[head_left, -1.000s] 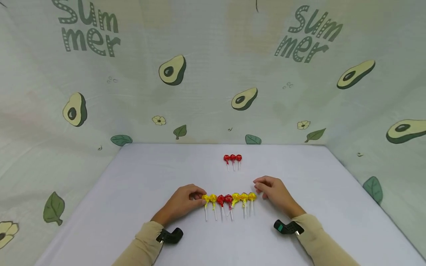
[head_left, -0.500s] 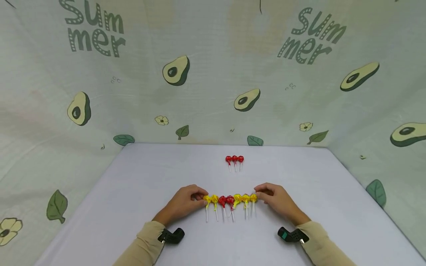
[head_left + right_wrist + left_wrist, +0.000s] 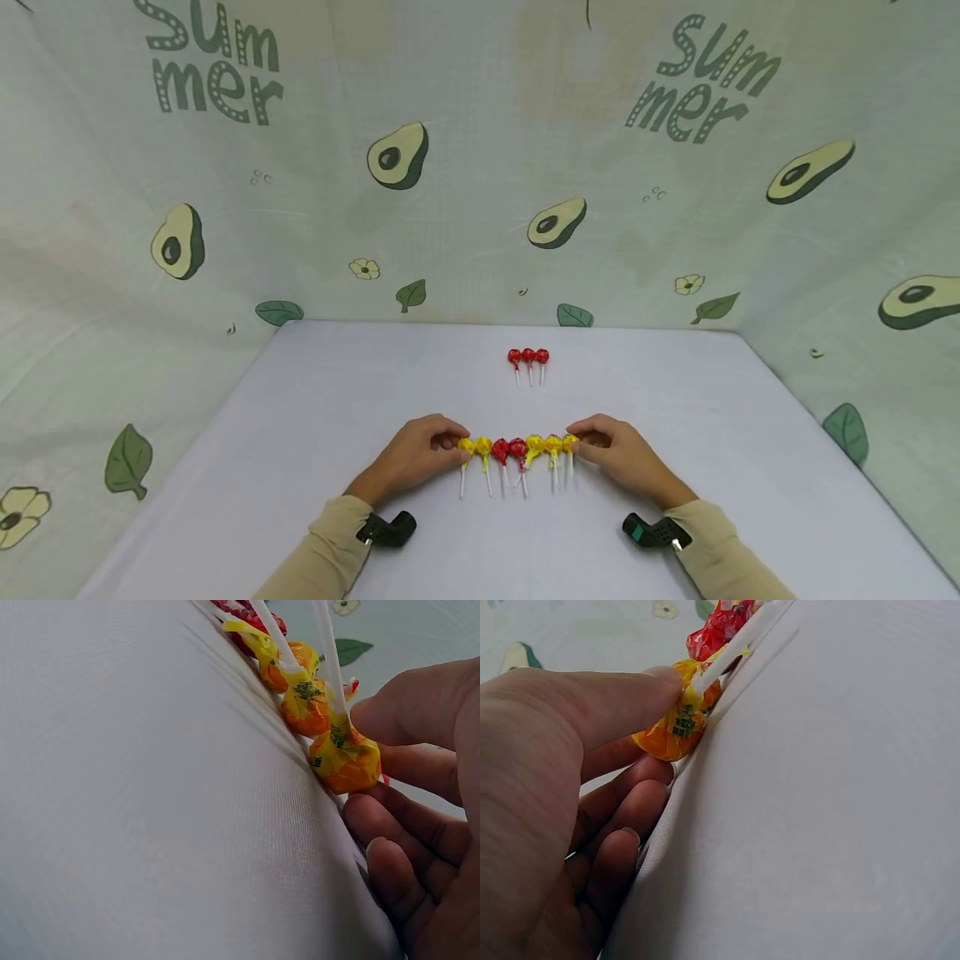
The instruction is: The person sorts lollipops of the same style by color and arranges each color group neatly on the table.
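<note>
Left hand [image 3: 416, 454]: pinching left-end yellow lollipop [image 3: 468, 447], nearside. Right hand [image 3: 621, 452]: pinching right-end yellow lollipop [image 3: 349, 763]. Between: red pair [image 3: 501, 449], three inner yellows [image 3: 552, 443]. Far: red trio [image 3: 528, 355]. Advisable: light, even pressure both ends, avoiding rolling.

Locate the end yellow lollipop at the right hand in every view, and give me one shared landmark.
Head: yellow lollipop in the lower half, right of centre, held by the right hand.
Left wrist: not visible.
Right wrist: yellow lollipop right of centre, nearest the hand.
Shared landmark: the row's red lollipops, at the top edge in both wrist views.
</note>
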Action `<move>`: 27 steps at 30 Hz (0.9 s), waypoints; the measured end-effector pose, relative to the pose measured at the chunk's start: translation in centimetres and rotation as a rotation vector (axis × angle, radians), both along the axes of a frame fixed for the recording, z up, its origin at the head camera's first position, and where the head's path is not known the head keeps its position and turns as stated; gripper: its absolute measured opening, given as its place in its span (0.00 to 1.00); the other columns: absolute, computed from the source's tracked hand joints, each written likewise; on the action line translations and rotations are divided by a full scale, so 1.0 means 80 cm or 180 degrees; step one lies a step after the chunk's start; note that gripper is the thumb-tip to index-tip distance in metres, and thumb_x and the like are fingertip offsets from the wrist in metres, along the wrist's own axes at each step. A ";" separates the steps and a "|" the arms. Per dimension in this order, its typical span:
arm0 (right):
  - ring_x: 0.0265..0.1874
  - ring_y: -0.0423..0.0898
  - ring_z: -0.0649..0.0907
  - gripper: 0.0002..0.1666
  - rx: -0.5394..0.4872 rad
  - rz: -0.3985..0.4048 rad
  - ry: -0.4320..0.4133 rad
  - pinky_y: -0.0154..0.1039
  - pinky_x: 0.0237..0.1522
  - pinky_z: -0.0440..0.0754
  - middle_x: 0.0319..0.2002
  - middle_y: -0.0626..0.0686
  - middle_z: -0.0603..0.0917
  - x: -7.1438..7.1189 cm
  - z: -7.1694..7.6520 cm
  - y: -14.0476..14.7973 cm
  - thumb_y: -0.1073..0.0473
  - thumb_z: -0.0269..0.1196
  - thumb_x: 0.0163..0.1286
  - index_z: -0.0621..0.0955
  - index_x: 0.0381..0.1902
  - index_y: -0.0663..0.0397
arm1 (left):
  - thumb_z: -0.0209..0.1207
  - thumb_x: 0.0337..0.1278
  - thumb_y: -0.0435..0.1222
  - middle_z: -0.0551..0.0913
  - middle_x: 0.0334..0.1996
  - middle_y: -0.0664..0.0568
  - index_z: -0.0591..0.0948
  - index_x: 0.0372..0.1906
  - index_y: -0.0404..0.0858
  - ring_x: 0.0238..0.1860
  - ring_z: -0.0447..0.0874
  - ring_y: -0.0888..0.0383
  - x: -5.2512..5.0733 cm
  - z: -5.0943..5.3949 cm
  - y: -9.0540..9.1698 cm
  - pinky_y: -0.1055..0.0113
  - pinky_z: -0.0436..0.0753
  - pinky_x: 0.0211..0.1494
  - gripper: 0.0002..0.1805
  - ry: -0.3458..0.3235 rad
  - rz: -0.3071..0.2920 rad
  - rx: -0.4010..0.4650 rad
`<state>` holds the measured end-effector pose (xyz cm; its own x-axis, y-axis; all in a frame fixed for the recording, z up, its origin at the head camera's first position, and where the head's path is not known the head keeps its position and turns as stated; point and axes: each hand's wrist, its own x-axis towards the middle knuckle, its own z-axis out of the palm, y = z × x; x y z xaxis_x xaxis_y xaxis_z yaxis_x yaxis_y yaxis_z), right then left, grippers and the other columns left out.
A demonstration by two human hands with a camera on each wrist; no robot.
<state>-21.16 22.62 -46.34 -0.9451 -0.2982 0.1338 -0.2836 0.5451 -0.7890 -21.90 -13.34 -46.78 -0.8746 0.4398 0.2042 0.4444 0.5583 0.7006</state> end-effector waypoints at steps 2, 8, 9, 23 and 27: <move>0.39 0.43 0.81 0.15 -0.0009 0.0031 0.0027 0.35 0.41 0.79 0.41 0.46 0.84 -0.001 -0.001 0.000 0.56 0.69 0.67 0.84 0.50 0.52 | 0.69 0.58 0.44 0.79 0.35 0.67 0.86 0.49 0.46 0.37 0.77 0.66 0.000 0.001 0.000 0.68 0.78 0.43 0.15 0.0001 0.0016 -0.0041; 0.39 0.44 0.81 0.14 0.0000 0.0037 0.0030 0.35 0.41 0.79 0.41 0.46 0.83 -0.001 0.000 -0.001 0.56 0.69 0.67 0.84 0.50 0.51 | 0.69 0.58 0.43 0.79 0.34 0.66 0.86 0.49 0.47 0.37 0.77 0.66 -0.001 0.003 -0.001 0.68 0.77 0.42 0.15 0.0018 0.0030 -0.0085; 0.39 0.44 0.81 0.14 0.0019 0.0023 0.0034 0.35 0.41 0.79 0.41 0.46 0.83 -0.002 0.000 -0.001 0.56 0.69 0.67 0.85 0.50 0.51 | 0.69 0.58 0.43 0.79 0.34 0.66 0.86 0.49 0.46 0.37 0.77 0.66 -0.001 0.002 -0.001 0.68 0.77 0.42 0.14 0.0032 0.0024 -0.0074; 0.38 0.43 0.81 0.13 0.0137 -0.0076 0.0020 0.35 0.41 0.79 0.40 0.45 0.84 -0.002 0.002 -0.001 0.56 0.69 0.67 0.85 0.49 0.50 | 0.67 0.61 0.42 0.80 0.36 0.65 0.86 0.48 0.46 0.37 0.77 0.64 0.003 0.006 0.001 0.67 0.78 0.41 0.12 -0.0062 0.0049 0.0118; 0.38 0.43 0.81 0.13 0.0111 -0.0114 0.0009 0.36 0.40 0.79 0.40 0.45 0.84 -0.001 0.004 -0.003 0.56 0.69 0.67 0.85 0.49 0.51 | 0.66 0.62 0.42 0.79 0.36 0.65 0.86 0.49 0.46 0.37 0.77 0.63 0.001 0.006 -0.001 0.67 0.78 0.41 0.12 -0.0095 0.0036 0.0176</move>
<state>-21.25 22.42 -46.04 -0.9549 -0.2686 0.1267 -0.2657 0.5821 -0.7684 -21.80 -13.42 -46.33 -0.8854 0.4188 0.2017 0.4168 0.5232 0.7433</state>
